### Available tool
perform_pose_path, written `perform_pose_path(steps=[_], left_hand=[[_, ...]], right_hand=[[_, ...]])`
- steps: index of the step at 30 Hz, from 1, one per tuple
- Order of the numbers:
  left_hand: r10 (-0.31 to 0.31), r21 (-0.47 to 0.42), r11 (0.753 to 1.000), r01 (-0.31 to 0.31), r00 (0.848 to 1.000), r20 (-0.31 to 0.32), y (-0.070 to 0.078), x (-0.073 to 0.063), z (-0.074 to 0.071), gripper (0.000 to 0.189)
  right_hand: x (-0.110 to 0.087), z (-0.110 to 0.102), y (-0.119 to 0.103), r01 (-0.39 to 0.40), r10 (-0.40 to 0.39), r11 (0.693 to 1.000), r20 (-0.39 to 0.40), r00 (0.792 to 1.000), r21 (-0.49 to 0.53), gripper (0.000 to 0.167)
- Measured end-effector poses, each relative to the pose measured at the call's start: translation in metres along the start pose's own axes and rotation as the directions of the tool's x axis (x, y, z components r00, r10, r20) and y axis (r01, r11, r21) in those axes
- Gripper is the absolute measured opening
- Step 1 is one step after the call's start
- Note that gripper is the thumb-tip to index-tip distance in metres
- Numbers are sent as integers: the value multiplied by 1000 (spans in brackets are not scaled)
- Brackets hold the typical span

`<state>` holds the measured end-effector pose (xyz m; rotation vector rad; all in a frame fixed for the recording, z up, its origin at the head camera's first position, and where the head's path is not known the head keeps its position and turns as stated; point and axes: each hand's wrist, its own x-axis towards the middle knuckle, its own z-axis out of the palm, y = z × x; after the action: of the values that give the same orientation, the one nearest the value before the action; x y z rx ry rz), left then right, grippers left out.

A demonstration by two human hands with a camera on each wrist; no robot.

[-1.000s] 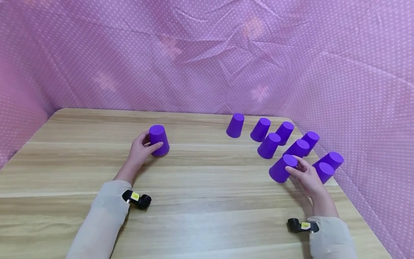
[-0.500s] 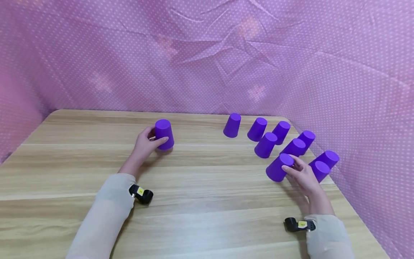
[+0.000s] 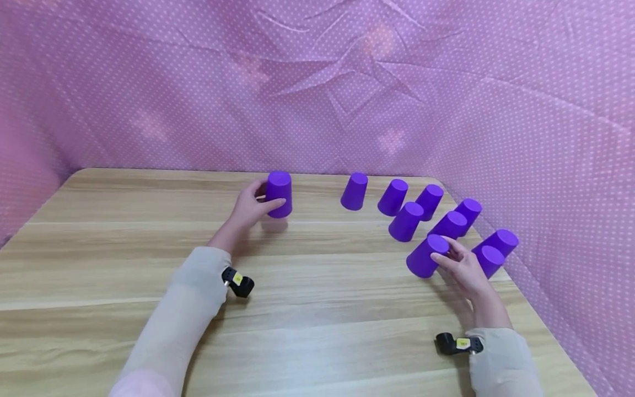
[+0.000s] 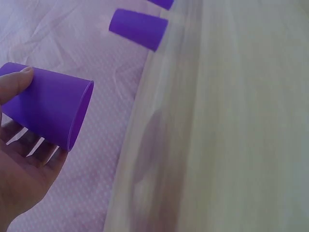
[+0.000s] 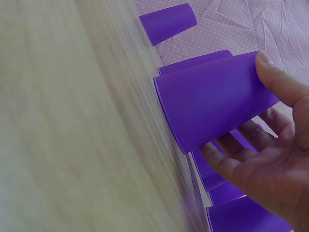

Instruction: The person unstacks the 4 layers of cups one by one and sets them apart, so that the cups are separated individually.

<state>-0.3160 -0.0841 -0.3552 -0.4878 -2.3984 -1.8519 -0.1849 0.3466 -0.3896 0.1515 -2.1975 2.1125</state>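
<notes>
Raised a little off the wooden table, an upside-down purple cup (image 3: 279,192) is gripped by my left hand (image 3: 247,210), thumb on the near side. The left wrist view shows this cup (image 4: 48,104) with its rim off the tabletop and a shadow below. On the right, my right hand (image 3: 468,274) holds another upside-down purple cup (image 3: 423,260), thumb on one side and fingers on the other. In the right wrist view, that cup's (image 5: 207,99) rim appears at the table surface.
Several more purple cups stand upside down at the right, among them a far one (image 3: 354,193), one in the middle (image 3: 405,223) and one by the right edge (image 3: 498,242). A pink dotted cloth (image 3: 317,110) hangs around the wooden table (image 3: 317,309).
My left hand has lifted its cup off the table and carried it rightward and toward the far edge. The right hand stays on its cup; the head view has shifted slightly.
</notes>
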Motion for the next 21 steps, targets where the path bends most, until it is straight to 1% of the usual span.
perform_pose_path(steps=[4,10,14,21], left_hand=[[5,8,1000,-6,1000,26,9,7,14,59],[20,-31,999,-18,998,55,17,16,35,59],[31,-44,999,-28,997,73,19,18,50,58],[81,-94,993,-69,989,125,21,19,78,56]], right_hand=[[0,1,0,0,0,1000,-6,1000,6,33],[1,0,0,3,-3,1000,-11,1000,-21,33],[1,-1,0,7,-7,1000,-6,1000,-23,33],[1,-3,3,12,-12,1000,7,1000,-4,33]])
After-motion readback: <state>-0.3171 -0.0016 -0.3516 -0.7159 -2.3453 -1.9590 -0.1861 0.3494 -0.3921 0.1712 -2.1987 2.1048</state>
